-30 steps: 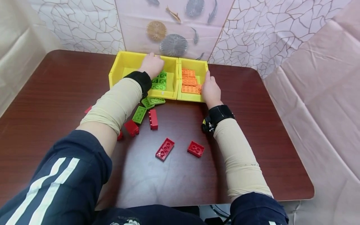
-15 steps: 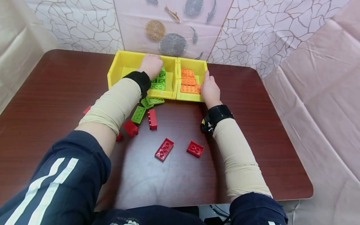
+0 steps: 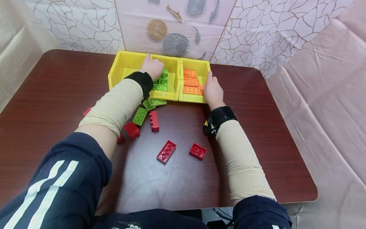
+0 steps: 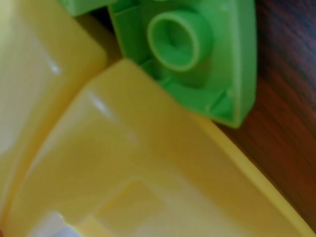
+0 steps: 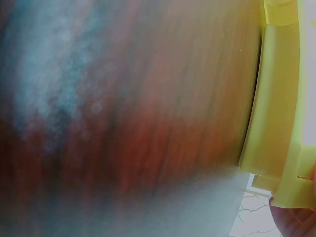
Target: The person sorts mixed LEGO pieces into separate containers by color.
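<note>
My left hand (image 3: 153, 67) is inside the larger yellow bin (image 3: 120, 63), beside green bricks (image 3: 164, 83) on the bin's right side. One finger points toward the back wall; the other fingertips are hidden, so I cannot tell whether they hold anything. My right hand (image 3: 213, 90) grips the right wall of the smaller yellow bin (image 3: 192, 98), where several orange bricks (image 3: 191, 82) lie in rows. In the left wrist view an upturned green brick (image 4: 217, 59) overlaps a yellow bin edge (image 4: 123, 108). The right wrist view shows the yellow bin wall (image 5: 276, 98).
In front of the bins lie loose green bricks (image 3: 140, 116) and several red bricks (image 3: 154, 121), one of them a red brick (image 3: 198, 151) nearer the right arm. The brown table (image 3: 257, 127) ends at a patterned cloth backdrop (image 3: 177, 19).
My left hand has turned slightly inside the larger bin, and one finger now sticks up toward the back. The right hand keeps its place on the smaller bin.
</note>
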Tool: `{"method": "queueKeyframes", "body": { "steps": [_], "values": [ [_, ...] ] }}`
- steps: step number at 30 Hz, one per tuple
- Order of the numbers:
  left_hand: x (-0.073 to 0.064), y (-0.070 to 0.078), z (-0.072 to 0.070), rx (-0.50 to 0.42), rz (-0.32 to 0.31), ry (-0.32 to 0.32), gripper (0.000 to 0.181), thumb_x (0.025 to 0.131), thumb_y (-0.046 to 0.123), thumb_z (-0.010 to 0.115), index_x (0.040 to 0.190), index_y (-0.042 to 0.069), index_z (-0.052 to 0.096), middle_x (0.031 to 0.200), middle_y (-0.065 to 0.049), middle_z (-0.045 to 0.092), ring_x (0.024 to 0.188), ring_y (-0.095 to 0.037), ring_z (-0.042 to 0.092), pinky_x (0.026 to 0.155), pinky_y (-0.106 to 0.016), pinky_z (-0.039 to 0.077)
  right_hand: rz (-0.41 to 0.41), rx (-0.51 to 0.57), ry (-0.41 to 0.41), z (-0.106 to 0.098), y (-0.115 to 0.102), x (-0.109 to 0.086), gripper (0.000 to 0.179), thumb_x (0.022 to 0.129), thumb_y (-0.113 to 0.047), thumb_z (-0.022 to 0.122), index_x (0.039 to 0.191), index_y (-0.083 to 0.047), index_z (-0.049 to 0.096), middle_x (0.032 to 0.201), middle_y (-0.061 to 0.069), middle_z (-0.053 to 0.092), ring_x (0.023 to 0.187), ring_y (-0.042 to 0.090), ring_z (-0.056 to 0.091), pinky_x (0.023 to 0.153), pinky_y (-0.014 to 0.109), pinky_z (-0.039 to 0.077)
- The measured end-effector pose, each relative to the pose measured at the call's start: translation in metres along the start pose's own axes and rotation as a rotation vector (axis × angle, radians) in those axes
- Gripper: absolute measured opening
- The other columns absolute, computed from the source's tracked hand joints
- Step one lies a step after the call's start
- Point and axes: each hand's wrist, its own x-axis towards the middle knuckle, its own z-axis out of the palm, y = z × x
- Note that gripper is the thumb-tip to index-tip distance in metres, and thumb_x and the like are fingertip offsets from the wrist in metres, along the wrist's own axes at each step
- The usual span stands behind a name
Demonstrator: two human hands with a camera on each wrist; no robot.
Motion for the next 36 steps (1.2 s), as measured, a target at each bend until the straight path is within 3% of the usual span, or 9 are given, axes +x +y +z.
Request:
{"method": "queueKeyframes", "body": {
  "steps": [5,11,16,22,25,27,29,33,36],
  "values": [
    [-0.007,-0.001,-0.004,0.014,0.017,0.021,0.028,0.090,-0.002,0.038,0.088,0.003,0.066,0.099,-0.019,0.065,0.101,-0.038,0.054,0.104,-0.058,0.008,0.001,0.004,-0.010,-0.001,0.000,0.000,0.060,0.100,-0.019,0.034,0.151,-0.013,0.003,0.136,0.016,0.038,0.109,0.029,0.049,0.092,0.044,0.041],
    [-0.036,0.000,-0.011,0.034,0.146,0.160,0.026,0.088,-0.004,0.040,0.093,0.001,0.065,0.102,-0.018,0.063,0.101,-0.038,0.053,0.104,-0.057,0.017,-0.010,0.010,0.001,-0.004,-0.001,0.000,0.059,0.100,-0.018,0.034,0.151,-0.011,0.005,0.135,0.017,0.039,0.107,0.031,0.050,0.091,0.045,0.041],
    [-0.070,0.003,-0.008,0.022,0.268,0.259,0.028,0.089,-0.003,0.040,0.103,0.001,0.065,0.105,-0.017,0.059,0.096,-0.036,0.055,0.084,-0.048,0.039,-0.009,0.000,-0.009,-0.005,0.000,0.001,0.059,0.100,-0.019,0.033,0.151,-0.011,0.004,0.136,0.018,0.038,0.107,0.032,0.050,0.091,0.046,0.041],
    [-0.107,0.004,0.013,-0.056,0.360,0.436,0.015,0.084,0.002,0.048,0.089,0.001,0.063,0.086,-0.012,0.054,0.073,-0.028,0.055,0.061,-0.041,0.046,-0.012,0.005,-0.025,-0.003,-0.002,0.000,0.059,0.100,-0.018,0.033,0.150,-0.010,0.003,0.136,0.019,0.037,0.108,0.033,0.049,0.090,0.047,0.041],
    [-0.129,0.010,0.020,-0.070,0.324,0.396,0.010,0.086,0.011,0.054,0.090,0.003,0.057,0.080,-0.009,0.049,0.064,-0.023,0.051,0.052,-0.038,0.044,-0.015,0.004,-0.019,-0.003,-0.001,-0.001,0.059,0.100,-0.018,0.032,0.150,-0.010,0.003,0.136,0.019,0.037,0.109,0.033,0.050,0.090,0.047,0.041],
    [-0.143,0.015,0.024,-0.066,0.259,0.302,0.017,0.087,0.020,0.057,0.094,0.005,0.054,0.079,-0.007,0.050,0.063,-0.021,0.050,0.049,-0.037,0.043,-0.024,0.002,-0.007,-0.002,0.000,-0.001,0.058,0.100,-0.018,0.032,0.150,-0.009,0.004,0.135,0.020,0.038,0.109,0.034,0.050,0.090,0.048,0.041],
    [-0.156,0.021,0.027,-0.074,0.171,0.165,0.029,0.087,0.030,0.059,0.100,0.005,0.053,0.081,-0.006,0.052,0.066,-0.020,0.052,0.050,-0.038,0.044,-0.038,-0.001,0.008,-0.002,0.001,-0.003,0.058,0.100,-0.018,0.032,0.150,-0.008,0.004,0.134,0.021,0.039,0.109,0.035,0.050,0.089,0.049,0.041],
    [-0.169,0.027,0.035,-0.073,0.034,-0.005,0.043,0.084,0.043,0.060,0.103,0.006,0.052,0.077,-0.005,0.055,0.066,-0.020,0.055,0.052,-0.042,0.046,-0.052,0.008,0.014,-0.002,0.000,-0.004,0.058,0.100,-0.017,0.031,0.150,-0.007,0.004,0.134,0.022,0.039,0.110,0.036,0.049,0.088,0.050,0.041],
    [-0.175,0.028,0.039,-0.091,-0.010,-0.054,0.042,0.083,0.042,0.060,0.101,0.006,0.051,0.070,-0.005,0.055,0.061,-0.020,0.055,0.051,-0.041,0.045,-0.048,0.012,0.008,-0.002,-0.001,-0.003,0.058,0.100,-0.017,0.032,0.150,-0.007,0.005,0.134,0.022,0.039,0.109,0.036,0.049,0.088,0.050,0.041]
  ]
}}
